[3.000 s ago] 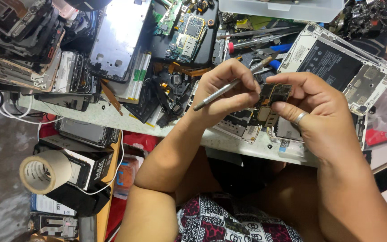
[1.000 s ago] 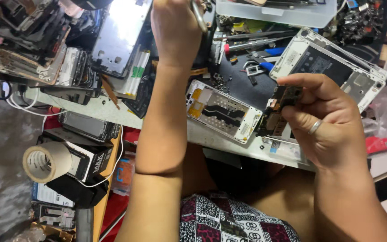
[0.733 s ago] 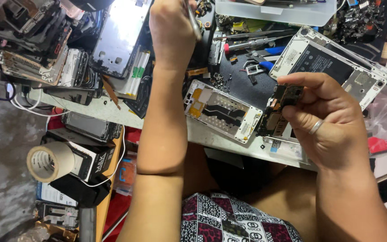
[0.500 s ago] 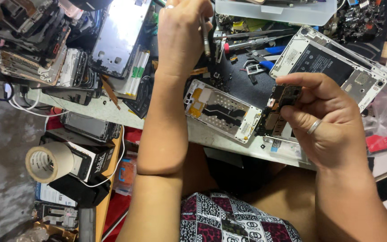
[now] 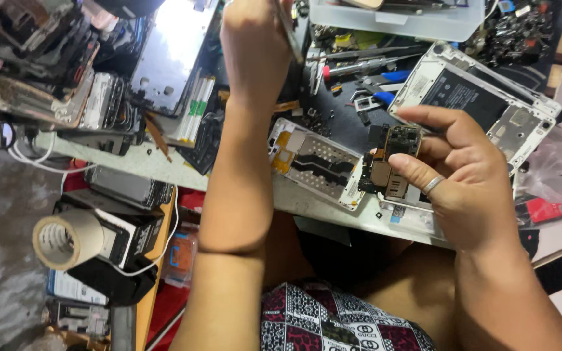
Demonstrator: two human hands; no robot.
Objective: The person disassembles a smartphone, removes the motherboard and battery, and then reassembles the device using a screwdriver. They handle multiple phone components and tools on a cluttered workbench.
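Note:
My right hand [image 5: 466, 179] holds a small phone circuit board [image 5: 391, 159] between thumb and fingers, above the table's front edge. A ring sits on one finger. My left hand [image 5: 258, 49] is stretched to the back of the table and grips a thin metal tool [image 5: 289, 32] whose shaft slants down past the fingers. Between the two hands lies a white phone frame [image 5: 313, 162] with gold and grey inner parts. An opened white phone body [image 5: 482, 97] with a dark battery lies to the right, behind my right hand.
Stacks of dismantled phones [image 5: 47, 84] fill the left of the table. A screen panel [image 5: 170, 55] lies at the back left. Screwdrivers [image 5: 359, 68] and a clear tray [image 5: 398, 13] sit at the back. A tape roll [image 5: 66, 237] stands below left; a phone [image 5: 561, 270] lies at the right.
Three seconds ago my left hand held the tool against the board in my right hand. It has since reached to the back of the table, still gripping the tool. My right hand stayed put.

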